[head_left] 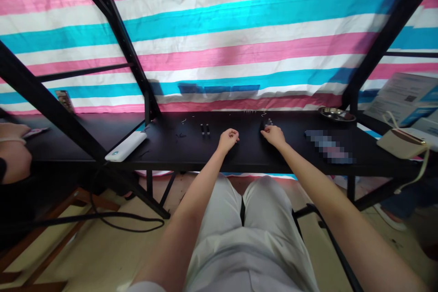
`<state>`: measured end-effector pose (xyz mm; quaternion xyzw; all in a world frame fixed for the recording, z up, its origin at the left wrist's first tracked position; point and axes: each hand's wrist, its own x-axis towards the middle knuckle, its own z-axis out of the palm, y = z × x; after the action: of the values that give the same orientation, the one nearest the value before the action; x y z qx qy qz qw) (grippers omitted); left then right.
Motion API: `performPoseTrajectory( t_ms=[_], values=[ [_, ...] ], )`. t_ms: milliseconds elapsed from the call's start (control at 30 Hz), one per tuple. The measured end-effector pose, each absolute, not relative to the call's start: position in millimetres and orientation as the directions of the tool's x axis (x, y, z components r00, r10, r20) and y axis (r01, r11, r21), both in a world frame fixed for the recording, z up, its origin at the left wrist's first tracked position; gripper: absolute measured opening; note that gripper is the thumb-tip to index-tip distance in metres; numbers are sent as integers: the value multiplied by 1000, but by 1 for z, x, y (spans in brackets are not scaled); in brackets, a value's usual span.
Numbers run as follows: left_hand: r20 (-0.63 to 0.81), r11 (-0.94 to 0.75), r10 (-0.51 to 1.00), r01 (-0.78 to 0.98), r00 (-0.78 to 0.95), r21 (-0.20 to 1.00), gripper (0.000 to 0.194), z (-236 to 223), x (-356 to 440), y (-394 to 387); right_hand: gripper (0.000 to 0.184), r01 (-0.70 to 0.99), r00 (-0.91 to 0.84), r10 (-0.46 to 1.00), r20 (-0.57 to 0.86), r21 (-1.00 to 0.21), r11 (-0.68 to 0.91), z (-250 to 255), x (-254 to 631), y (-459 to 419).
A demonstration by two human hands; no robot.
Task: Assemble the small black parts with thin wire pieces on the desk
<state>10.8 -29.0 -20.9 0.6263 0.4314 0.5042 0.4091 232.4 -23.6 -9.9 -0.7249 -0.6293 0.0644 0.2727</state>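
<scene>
My left hand [228, 140] is above the front of the black table [178, 150], its fingers curled in and pressed together. Anything inside them is too small or hidden to name. Farther right, my right hand [273, 136] has its fingers closed low over the tabletop, beside a cluster of small grey and dark pieces [269, 122]. What it grips, if anything, is hidden. Left of my left hand, two short dark sticks with pale ends [205, 129] stand side by side. Several thin pale bits [249, 111] lie in a row near the back edge.
A shiny metal dish [337, 114] sits at the back right, behind a blurred-out item [328, 147]. On the left lies a white rectangular device [126, 146]. Black frame posts [119, 32] rise at both sides. A beige pouch [402, 142] is far right; another person's arm [15, 153] is far left.
</scene>
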Motion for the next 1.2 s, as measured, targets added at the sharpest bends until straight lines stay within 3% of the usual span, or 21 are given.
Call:
performPoseTrajectory(
  t_ms=[667, 867, 1200],
  values=[
    [283, -298, 952, 137, 120, 945, 3, -21, 10, -27, 13, 872, 210, 965, 157, -476, -113, -8, 251, -27],
    [291, -307, 948, 137, 127, 942, 3, -21, 10, -28, 22, 866, 253, 951, 179, -481, -140, -11, 259, -34],
    [290, -306, 949, 147, 123, 940, 3, -20, 10, -30, 36, 918, 274, 926, 259, -358, -172, -17, 253, -36]
  ],
)
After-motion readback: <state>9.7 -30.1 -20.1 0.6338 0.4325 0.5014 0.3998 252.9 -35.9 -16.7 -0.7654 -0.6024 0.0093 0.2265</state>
